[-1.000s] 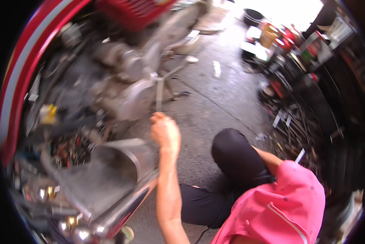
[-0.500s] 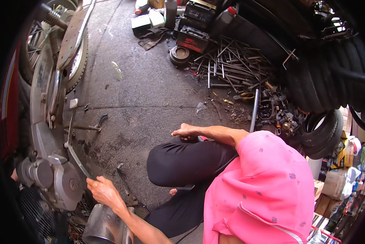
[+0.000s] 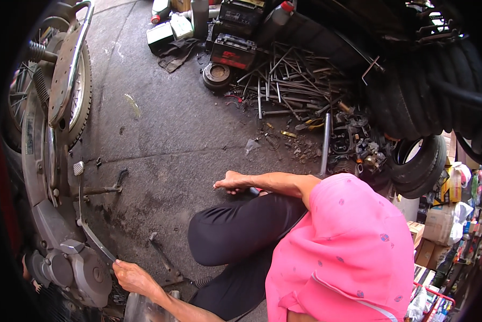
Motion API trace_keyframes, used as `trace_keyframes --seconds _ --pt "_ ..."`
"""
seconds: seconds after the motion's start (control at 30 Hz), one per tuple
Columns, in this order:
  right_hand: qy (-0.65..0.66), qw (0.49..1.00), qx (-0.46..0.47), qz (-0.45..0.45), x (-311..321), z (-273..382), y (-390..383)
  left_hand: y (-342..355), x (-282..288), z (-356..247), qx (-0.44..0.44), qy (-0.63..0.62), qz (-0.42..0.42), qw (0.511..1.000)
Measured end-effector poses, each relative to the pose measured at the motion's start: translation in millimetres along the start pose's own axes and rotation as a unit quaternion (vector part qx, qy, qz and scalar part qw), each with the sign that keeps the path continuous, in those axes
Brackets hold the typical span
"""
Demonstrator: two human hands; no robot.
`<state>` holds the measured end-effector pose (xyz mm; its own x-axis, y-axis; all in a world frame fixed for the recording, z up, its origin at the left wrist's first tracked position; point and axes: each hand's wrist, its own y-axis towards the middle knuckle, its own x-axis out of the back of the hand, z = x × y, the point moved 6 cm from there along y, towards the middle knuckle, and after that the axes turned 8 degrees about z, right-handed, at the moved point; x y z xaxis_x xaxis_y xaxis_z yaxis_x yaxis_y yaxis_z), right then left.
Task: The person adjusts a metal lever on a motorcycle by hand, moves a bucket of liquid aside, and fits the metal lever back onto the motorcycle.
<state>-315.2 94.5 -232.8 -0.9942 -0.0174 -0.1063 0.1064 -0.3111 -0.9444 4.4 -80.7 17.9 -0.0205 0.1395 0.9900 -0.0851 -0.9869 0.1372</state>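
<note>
My left hand (image 3: 132, 278) is closed, its fingers pinching the lower end of a bent metal pedal lever (image 3: 97, 241) with a pad at its top. The lever lies beside the grey engine cover (image 3: 90, 276) of a motorcycle. My right hand (image 3: 233, 182) hangs over the floor beyond my bent knee, fingers curled and pressed together. A tiny pale bit shows at its fingertips, too small to name. Just behind that hand, a small red thing (image 3: 262, 192) is mostly hidden by my arm and leg.
The motorcycle's rear wheel (image 3: 80, 102) and a footrest bar (image 3: 104, 189) stand left. Metal rods (image 3: 289, 80), batteries (image 3: 233, 51) and a round drum (image 3: 217, 76) lie at the back. Tyres (image 3: 423, 166) stack right; a metal pipe (image 3: 326, 144) leans near my shoulder.
The whole view has shifted, so the motorcycle and back items sit further left. My left hand stays at the lever's lower end. My right hand's fingers have turned slightly, still curled.
</note>
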Motion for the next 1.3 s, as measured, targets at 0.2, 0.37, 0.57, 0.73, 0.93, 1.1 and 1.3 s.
trace_keyframes --seconds 0.2,0.37,0.57,0.73,0.93,1.1,1.3 --pt "-0.003 1.0 0.006 -0.002 0 2 -1 0 2 -1 0.018 0.011 0.008 1.0" --pt "-0.001 1.0 0.016 -0.006 3 2 -3 2 -2 3 0.012 -0.004 0.009 1.0" --pt "-0.01 1.0 0.023 0.005 1 0 0 1 -7 13 0.031 -0.014 0.029 0.999" --pt "-0.001 0.999 0.032 0.015 3 0 -4 2 -11 18 0.056 -0.046 0.049 0.996" --pt "0.001 0.999 0.037 0.017 5 -1 -5 3 -12 20 0.072 -0.032 0.056 0.995" --pt "0.005 0.999 0.026 0.022 10 1 -4 4 -12 11 0.068 -0.011 0.054 0.996" --pt "0.0 0.999 0.024 0.046 -8 3 14 2 10 11 0.052 -0.009 0.055 0.997"
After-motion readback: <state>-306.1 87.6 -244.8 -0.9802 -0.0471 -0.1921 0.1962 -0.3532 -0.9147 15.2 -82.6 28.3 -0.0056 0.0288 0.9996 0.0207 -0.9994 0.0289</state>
